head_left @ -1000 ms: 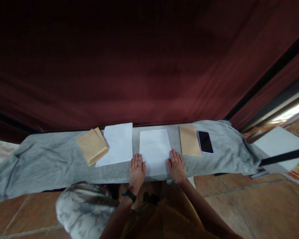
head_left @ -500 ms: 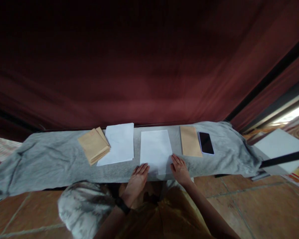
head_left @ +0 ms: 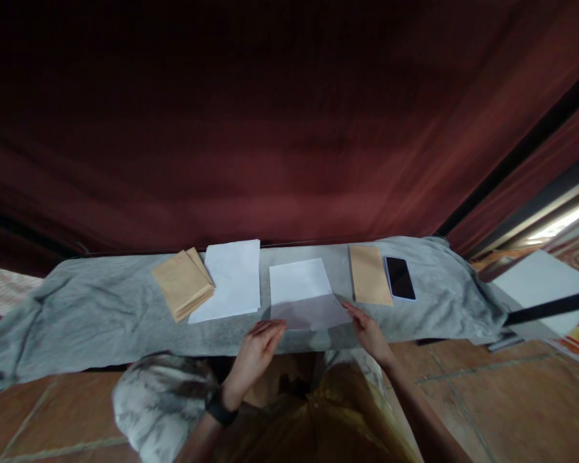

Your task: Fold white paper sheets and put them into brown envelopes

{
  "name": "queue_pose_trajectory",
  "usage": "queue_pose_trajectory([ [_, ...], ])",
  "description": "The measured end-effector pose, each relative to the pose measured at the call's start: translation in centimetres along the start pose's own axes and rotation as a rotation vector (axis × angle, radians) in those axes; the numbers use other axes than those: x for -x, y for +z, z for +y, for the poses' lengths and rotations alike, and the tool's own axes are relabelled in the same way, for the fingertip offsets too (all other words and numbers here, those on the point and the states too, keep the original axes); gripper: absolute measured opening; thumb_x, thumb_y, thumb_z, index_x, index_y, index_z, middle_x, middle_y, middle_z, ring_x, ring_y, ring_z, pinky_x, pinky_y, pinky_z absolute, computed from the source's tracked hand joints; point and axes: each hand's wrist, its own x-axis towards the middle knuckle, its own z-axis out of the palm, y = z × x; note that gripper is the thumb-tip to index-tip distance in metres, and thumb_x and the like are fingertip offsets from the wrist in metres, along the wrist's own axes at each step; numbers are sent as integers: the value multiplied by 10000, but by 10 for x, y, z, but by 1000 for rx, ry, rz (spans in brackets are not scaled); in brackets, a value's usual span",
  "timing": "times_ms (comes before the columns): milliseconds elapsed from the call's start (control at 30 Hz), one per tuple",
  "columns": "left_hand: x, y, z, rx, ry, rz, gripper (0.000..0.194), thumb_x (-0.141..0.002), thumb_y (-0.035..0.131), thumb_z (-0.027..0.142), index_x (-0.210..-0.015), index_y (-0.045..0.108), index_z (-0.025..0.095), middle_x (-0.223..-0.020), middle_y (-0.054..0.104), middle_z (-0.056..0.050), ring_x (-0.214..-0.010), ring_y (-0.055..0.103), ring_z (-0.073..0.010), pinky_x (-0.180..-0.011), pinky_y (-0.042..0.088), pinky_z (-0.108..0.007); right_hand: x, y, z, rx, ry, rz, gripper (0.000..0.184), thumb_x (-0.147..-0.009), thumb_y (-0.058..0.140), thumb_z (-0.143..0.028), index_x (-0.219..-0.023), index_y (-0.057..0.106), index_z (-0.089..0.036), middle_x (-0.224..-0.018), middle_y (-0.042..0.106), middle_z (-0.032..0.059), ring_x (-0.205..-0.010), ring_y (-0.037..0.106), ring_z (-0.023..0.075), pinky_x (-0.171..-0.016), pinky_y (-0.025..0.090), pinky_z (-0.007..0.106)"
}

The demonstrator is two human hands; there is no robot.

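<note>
A white sheet of paper [head_left: 299, 281] lies in front of me on the grey cloth, creased across its middle. Its near part is in shade and tilts up off the cloth. At the near left corner, my left hand [head_left: 258, 349], with a dark band on the wrist, has its fingers closed on the sheet's edge. My right hand [head_left: 370, 334] pinches the near right corner. Left of the sheet is a stack of white paper [head_left: 234, 276], with several brown envelopes [head_left: 181, 283] overlapping its left side. Another brown envelope [head_left: 370, 275] lies to the right.
A phone [head_left: 400, 278] with a dark screen is beside the right-hand envelope. Grey cloth [head_left: 101, 302] covers the narrow bench. Behind it hangs a dark red curtain [head_left: 289, 173]. A white board [head_left: 543, 283] and a dark pole stand at the far right, above the tiled floor.
The sheet's near part has come up from flat and now tilts along a crease. My right hand has moved right and my left hand slightly left and nearer to me.
</note>
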Motion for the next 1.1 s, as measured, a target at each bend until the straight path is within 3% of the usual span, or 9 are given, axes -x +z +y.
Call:
queue_pose_trajectory([
  [167, -19, -18, 4, 255, -178, 48, 338, -959, 538, 475, -989, 776, 235, -996, 797, -43, -931, 734, -210, -905, 578, -336, -4, 4, -4, -37, -17, -6, 504, -922, 518, -290, -1421, 557, -236, -1437, 610, 93, -1318, 580, 257, -1120, 466, 493],
  [267, -38, -17, -6, 348, -274, 140, 338, -893, 611, 505, -939, 776, 214, -949, 793, -43, -910, 717, -221, -876, 567, -334, -14, 18, -7, 18, -10, 19, 413, -907, 579, -337, -1295, 654, -215, -1356, 661, 118, -1251, 621, 283, -1064, 508, 483],
  [433, -74, 3, -36, 555, -464, 416, 409, -794, 686, 516, -994, 734, 162, -862, 745, -34, -763, 654, -175, -724, 536, -288, -38, 39, -16, 230, -51, 22, 197, -870, 605, -234, -994, 756, -223, -1210, 727, 98, -1166, 652, 260, -1027, 519, 436],
  [567, -76, 27, -53, 597, -527, 458, 622, -811, 683, 479, -1320, 569, 138, -861, 710, -34, -745, 651, -161, -682, 525, -272, -47, 40, -23, 365, 1, 43, 209, -925, 540, -224, -895, 747, -214, -969, 765, 79, -945, 704, 231, -919, 530, 361],
  [733, -46, 57, -68, 398, -551, 362, 648, -805, 668, 313, -1412, 501, 160, -769, 659, 17, -681, 623, -168, -689, 536, -307, -36, 36, -26, 472, 105, 28, 240, -968, 520, -250, -838, 717, -210, -830, 752, 42, -801, 700, 183, -790, 479, 268],
  [900, -35, 72, -72, 193, -522, 328, 635, -809, 588, 177, -1437, 498, 193, -1042, 697, -60, -811, 677, -193, -802, 567, -348, -22, 36, -31, 581, 193, 12, 191, -971, 539, -258, -881, 699, -206, -887, 756, 66, -891, 692, 213, -820, 416, 298],
  [1100, -36, 75, -62, -90, -463, 304, 549, -862, 527, 142, -1410, 534, 179, -1247, 617, -132, -1069, 666, -253, -989, 533, -406, -22, 39, -44, 747, 253, -32, 199, -991, 503, -272, -919, 678, -212, -954, 749, 75, -950, 669, 235, -869, 386, 347],
])
